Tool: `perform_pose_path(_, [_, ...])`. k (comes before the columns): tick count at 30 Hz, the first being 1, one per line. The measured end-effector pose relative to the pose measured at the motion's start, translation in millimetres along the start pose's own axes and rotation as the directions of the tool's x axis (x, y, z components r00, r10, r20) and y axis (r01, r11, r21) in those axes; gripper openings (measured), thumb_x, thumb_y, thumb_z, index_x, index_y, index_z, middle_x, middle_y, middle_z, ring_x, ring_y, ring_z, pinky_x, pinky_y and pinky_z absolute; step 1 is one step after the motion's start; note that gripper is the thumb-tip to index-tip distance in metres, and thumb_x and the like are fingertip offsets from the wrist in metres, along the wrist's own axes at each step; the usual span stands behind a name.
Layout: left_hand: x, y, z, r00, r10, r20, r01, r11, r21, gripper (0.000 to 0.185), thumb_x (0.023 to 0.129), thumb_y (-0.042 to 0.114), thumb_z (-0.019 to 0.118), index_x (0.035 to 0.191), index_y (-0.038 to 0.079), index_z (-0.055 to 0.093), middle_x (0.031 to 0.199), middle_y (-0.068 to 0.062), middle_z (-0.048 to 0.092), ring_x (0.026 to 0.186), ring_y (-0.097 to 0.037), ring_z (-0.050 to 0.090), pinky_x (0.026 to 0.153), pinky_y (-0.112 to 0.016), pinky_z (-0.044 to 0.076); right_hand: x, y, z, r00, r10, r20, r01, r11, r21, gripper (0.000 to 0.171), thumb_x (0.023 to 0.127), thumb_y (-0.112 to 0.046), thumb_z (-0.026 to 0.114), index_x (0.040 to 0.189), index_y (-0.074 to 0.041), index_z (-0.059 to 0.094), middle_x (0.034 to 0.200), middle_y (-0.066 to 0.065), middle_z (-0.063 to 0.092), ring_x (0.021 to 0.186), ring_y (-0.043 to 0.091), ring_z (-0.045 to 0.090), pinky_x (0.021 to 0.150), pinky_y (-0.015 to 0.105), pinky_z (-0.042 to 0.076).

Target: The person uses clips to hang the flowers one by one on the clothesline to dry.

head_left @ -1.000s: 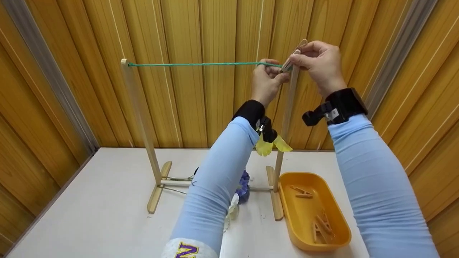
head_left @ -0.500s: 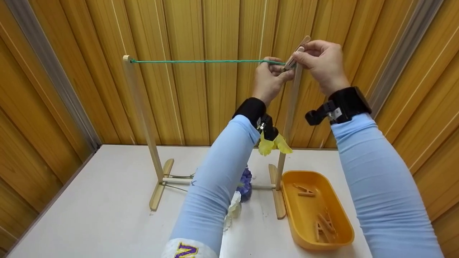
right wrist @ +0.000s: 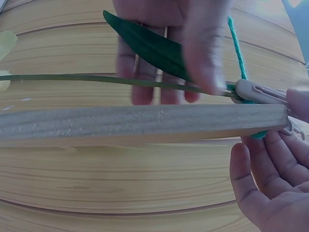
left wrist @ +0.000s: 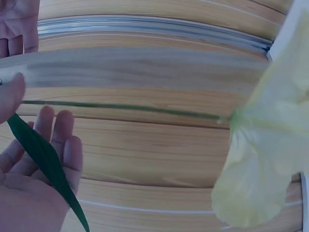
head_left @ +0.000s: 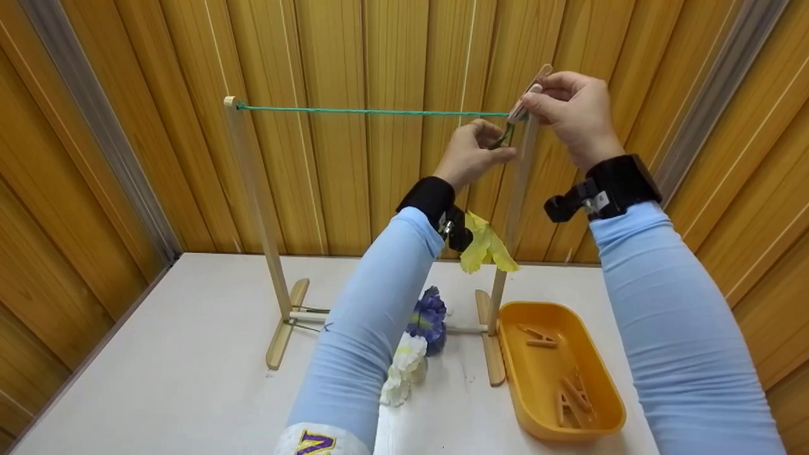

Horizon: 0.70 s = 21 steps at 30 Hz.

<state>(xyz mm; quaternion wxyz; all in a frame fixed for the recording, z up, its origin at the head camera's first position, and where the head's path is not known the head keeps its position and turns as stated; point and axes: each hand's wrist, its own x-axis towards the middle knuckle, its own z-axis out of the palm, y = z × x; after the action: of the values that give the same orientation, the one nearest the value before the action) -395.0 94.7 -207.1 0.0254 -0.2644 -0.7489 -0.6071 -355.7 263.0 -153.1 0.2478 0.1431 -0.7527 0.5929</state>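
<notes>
My right hand (head_left: pixel 581 117) pinches the handle end of a wooden clothespin (head_left: pixel 517 111), whose jaws sit on the green string (head_left: pixel 366 112) near the right post. A green stem (left wrist: pixel 130 108) runs down from the clothespin to a yellow artificial flower (head_left: pixel 486 246), which hangs head down beside the post. My left hand (head_left: pixel 471 151) is just below the string, thumb and fingers spread apart around the top of the stem. A dark green leaf (left wrist: pixel 43 154) lies across its palm in the left wrist view. In the right wrist view the left thumb is close against the stem.
The string is tied between a left post (head_left: pixel 253 189) and a right post (head_left: pixel 519 183) of a wooden stand. A purple flower (head_left: pixel 430 319) and a white flower (head_left: pixel 404 366) lie on the white table (head_left: pixel 158 354). An orange tray (head_left: pixel 518 385) with several clothespins stands at right.
My left hand has lowered slightly away from the string and its fingers have loosened. More of the stem and yellow flower shows. The right hand keeps hold of the clothespin.
</notes>
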Motion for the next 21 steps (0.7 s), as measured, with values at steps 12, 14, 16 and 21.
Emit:
perform_pose_path(12, [-20.6, -9.9, -17.5, 0.998, -0.008, 0.066, -0.013, 0.949, 0.316, 0.033, 0.101, 0.016, 0.068, 0.129, 0.000, 0.061, 0.123, -0.013, 0.067, 0.111, -0.023, 0.064, 0.092, -0.028, 0.052, 0, 2, -5, 0.997, 0.053, 0.050, -0.050, 0.997, -0.053, 0.027, 0.098, -0.008, 0.068, 0.124, 0.000, 0.064, 0.096, -0.005, 0.070, 0.084, 0.007, 0.066, 0.068, 0.016, 0.053])
perform_pose_path(14, [-27.8, -12.6, -22.6, 0.999, 0.000, 0.043, -0.016, 0.932, 0.363, 0.034, 0.103, 0.019, 0.065, 0.131, 0.000, 0.061, 0.128, -0.014, 0.066, 0.116, -0.024, 0.063, 0.097, -0.030, 0.052, -1, 4, -7, 0.997, 0.049, 0.051, -0.046, 0.997, -0.062, 0.026, 0.098, -0.007, 0.067, 0.122, 0.000, 0.064, 0.094, -0.006, 0.070, 0.083, 0.007, 0.065, 0.068, 0.016, 0.053])
perform_pose_path(16, [-36.0, -15.1, -29.1, 1.000, 0.014, 0.023, -0.022, 0.912, 0.409, 0.036, 0.104, 0.022, 0.063, 0.133, 0.000, 0.059, 0.133, -0.014, 0.063, 0.121, -0.025, 0.060, 0.101, -0.031, 0.049, -5, 6, -9, 0.998, 0.034, 0.049, -0.030, 0.996, -0.084, 0.024, 0.098, -0.007, 0.066, 0.122, 0.000, 0.065, 0.094, -0.006, 0.069, 0.082, 0.006, 0.065, 0.068, 0.016, 0.053])
perform_pose_path(21, [-62.0, -20.1, -48.2, 0.997, 0.071, 0.000, -0.062, 0.871, 0.488, 0.041, 0.105, 0.022, 0.062, 0.139, 0.000, 0.056, 0.141, -0.015, 0.058, 0.132, -0.027, 0.053, 0.111, -0.034, 0.043, -24, 18, -12, 0.999, -0.033, 0.026, 0.039, 0.963, -0.266, 0.030, 0.100, -0.013, 0.064, 0.127, 0.000, 0.064, 0.110, 0.003, 0.068, 0.088, 0.005, 0.063, 0.074, 0.015, 0.052])
